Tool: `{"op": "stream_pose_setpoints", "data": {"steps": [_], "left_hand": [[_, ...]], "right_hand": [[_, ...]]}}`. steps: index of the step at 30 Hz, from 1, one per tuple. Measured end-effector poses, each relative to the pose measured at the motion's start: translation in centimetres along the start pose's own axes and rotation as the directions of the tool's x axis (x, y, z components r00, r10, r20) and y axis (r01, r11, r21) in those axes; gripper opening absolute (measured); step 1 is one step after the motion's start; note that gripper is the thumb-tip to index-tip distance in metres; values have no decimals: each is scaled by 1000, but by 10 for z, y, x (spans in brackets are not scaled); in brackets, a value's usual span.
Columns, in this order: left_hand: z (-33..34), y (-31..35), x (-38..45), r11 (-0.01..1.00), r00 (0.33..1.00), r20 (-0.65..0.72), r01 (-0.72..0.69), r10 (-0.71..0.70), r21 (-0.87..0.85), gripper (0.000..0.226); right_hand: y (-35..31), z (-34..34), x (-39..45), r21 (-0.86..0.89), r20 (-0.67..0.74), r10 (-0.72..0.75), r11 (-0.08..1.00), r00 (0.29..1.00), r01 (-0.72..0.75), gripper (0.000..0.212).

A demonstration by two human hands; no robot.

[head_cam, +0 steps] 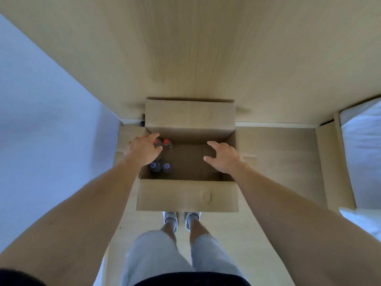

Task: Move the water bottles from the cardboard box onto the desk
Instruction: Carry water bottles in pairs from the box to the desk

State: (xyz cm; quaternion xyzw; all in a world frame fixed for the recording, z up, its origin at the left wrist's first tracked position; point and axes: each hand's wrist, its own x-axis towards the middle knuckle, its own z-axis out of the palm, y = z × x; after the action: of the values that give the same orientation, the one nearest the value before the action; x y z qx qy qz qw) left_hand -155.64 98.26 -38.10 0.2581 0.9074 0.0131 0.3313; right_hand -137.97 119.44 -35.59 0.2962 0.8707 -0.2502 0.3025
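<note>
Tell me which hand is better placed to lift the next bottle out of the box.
Left. The left hand is already over the red-capped bottles in the cardboard box, which cluster on the left side. The right hand hovers open over a bare part of the box.

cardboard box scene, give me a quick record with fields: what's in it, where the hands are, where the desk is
box: open cardboard box on the floor, flaps out, in front of the person's feet
contents: four bottles at the left end; two red-capped bottles farther, two blue-capped bottles nearer
rest of box: bare bottom showing
left hand: over the red caps, fingers reaching at one; grip not clear
right hand: above the box's right half, fingers spread, holding nothing
desk: pale wood top beyond the box, no bottles visible on it
</note>
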Motion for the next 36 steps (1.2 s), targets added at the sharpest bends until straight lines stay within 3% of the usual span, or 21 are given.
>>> {"op": "stream_pose_setpoints", "data": {"steps": [9,36], "left_hand": [[61,-23,52,999,998,56,43,-42,-10,58],[215,-82,181,999,967,250,44,-44,6,62]], "right_hand": [[18,45,53,79,55,79,993,995,-83,67],[-1,213,201,100,296,85,988,951,-119,69]]}}
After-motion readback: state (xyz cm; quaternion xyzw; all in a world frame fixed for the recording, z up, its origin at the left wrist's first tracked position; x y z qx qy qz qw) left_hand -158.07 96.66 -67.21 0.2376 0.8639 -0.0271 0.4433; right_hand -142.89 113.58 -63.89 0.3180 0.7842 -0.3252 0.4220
